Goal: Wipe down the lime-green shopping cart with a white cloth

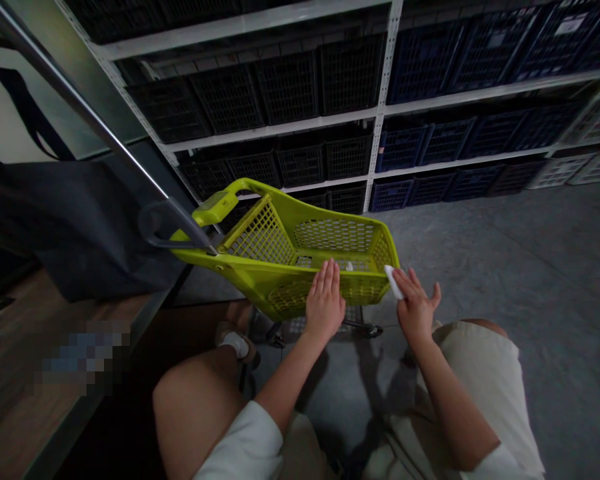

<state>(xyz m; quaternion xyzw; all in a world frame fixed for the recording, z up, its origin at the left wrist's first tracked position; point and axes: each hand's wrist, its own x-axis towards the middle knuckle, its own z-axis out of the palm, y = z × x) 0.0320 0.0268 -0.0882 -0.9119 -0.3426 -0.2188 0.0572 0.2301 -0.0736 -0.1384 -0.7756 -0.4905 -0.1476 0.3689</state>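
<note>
Head view: green cart (285,283) in the middle of the clock, with both hands apart along its near side.

Rests left hand (326,300) at 5 o'clock, flat with straight fingers against near rim (275,268), gripping nothing, perhaps so that the cart does not roll. Holds white cloth (394,283) in right hand (416,312) at 4 o'clock, by the fingertips, at the corner far from the handle (214,208); seems to touch there, probably held so for pressing it on the plastic. Inside the basket, near left hand, one small white piece (349,266), too small to name. Toward 10 o'clock, metal pole (95,127) rising from the handle end, apparently fixed there. At 12 o'clock, white shelves (380,113) with dark crates (286,90) in even rows, likely for easy pulling out.
</note>
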